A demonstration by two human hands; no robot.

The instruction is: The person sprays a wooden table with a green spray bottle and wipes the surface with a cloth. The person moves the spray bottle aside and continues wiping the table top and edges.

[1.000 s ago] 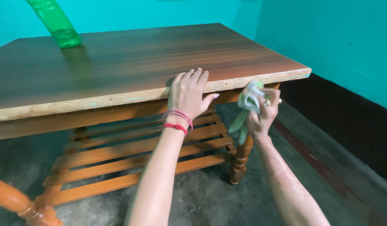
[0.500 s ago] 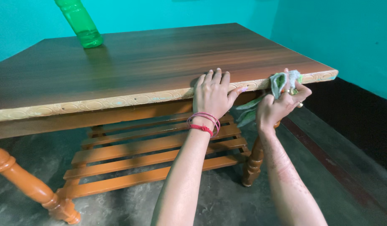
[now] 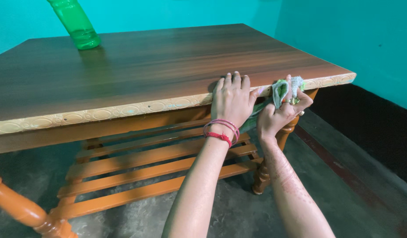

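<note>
Head view: the left hand (image 3: pixel 232 100) lies flat and open on the table (image 3: pixel 137 61) edge. At its 3 o'clock, the right hand (image 3: pixel 280 114) grips a green cloth (image 3: pixel 280 90) pressed against the patterned edge. A green bottle (image 3: pixel 75 24) stands at 11 o'clock.

Right hand (image 3: pixel 280 115) with the green-and-white cloth (image 3: pixel 283 90) has risen from below the table's carved front edge (image 3: pixel 124 110) to press the cloth against that edge, then slid back from near the right corner toward the left hand (image 3: pixel 232 102). The two hands now sit just beside each other. The left hand has shifted rightward along the edge.
</note>
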